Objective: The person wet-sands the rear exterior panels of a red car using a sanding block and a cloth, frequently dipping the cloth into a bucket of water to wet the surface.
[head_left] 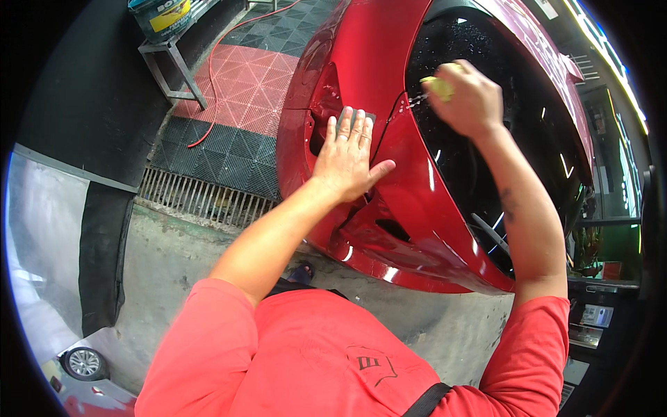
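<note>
My left hand [345, 158] lies flat with its fingers stretched out on the rear corner of a red car [379, 42]. Under its fingertips is a thin dark grey sheet [369, 119] that looks like sandpaper, pressed against the painted panel. To the right, my right hand [472, 103] is closed around a wet yellow sponge [439, 87], held over the edge of the dark rear window [535, 132]. Water drops fall from the sponge toward the panel seam beside the glass. Below my left hand, the car body has an open recess [394, 229].
A rear wiper [490, 233] rests on the glass. At the upper left, a bucket [160, 19] stands on a metal bench [167, 55]. A red hose [212, 90] crosses the floor tiles, near a drain grate [201, 200]. Another car's wheel [85, 363] shows lower left.
</note>
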A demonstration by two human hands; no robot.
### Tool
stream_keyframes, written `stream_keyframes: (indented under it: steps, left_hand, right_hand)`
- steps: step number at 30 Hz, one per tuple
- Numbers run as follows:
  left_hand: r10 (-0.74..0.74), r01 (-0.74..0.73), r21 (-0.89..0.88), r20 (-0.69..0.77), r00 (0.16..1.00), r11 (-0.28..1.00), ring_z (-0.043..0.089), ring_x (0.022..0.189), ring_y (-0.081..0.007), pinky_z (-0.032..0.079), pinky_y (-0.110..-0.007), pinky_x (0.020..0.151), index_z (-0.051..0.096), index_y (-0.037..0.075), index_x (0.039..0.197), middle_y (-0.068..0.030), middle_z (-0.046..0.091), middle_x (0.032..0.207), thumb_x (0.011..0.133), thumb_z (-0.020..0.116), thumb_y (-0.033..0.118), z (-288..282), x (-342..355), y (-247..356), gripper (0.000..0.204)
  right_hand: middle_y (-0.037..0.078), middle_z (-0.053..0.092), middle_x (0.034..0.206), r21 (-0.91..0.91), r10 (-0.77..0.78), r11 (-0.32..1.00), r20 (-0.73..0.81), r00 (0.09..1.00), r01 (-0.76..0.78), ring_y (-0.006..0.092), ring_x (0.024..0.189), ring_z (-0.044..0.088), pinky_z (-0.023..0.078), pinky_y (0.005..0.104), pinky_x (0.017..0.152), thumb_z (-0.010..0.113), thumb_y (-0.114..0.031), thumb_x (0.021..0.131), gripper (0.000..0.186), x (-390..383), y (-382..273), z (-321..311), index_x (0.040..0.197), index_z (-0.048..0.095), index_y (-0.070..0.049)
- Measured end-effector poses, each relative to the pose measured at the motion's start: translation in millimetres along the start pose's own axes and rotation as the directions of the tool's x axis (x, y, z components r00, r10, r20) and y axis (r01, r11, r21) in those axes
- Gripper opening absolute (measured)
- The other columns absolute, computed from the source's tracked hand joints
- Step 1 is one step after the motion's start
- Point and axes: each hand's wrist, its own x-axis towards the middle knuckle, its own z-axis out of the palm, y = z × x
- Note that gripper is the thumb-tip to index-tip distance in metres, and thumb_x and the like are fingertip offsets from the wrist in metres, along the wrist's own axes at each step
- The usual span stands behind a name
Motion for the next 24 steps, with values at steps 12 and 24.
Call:
stream_keyframes:
  steps: [12, 24]
  left_hand:
    - [-0.185, 0.189, 0.017, -0.123, 0.975, 0.982, 0.019, 0.169, -0.0481, 0.016, -0.063, 0.136, 0.027, -0.015, 0.168, -0.0358, 0.026, 0.177, 0.109, 0.045, 0.072, 0, 36, -21, 0.107]
    - [-0.174, 0.175, 0.109, -0.018, 0.985, 0.979, 0.011, 0.171, -0.0462, 0.01, -0.059, 0.138, 0.023, -0.012, 0.171, -0.0316, 0.02, 0.181, 0.106, 0.042, 0.08, -3, 52, -29, 0.114]
  right_hand:
    - [0.009, 0.067, 0.138, -0.181, 0.091, 0.975, -0.195, 0.977, -0.127, 0.0339, 0.126, 0.064, 0.047, 0.0522, 0.108, 0.082, -0.031, 0.095, 0.028, -65, 88, 6, 0.118, 0.076, -0.017]
    - [0.007, 0.066, 0.139, -0.164, 0.12, 0.974, -0.214, 0.969, -0.157, 0.0327, 0.127, 0.063, 0.047, 0.0525, 0.108, 0.083, -0.033, 0.093, 0.029, -64, 92, 7, 0.117, 0.078, -0.018]
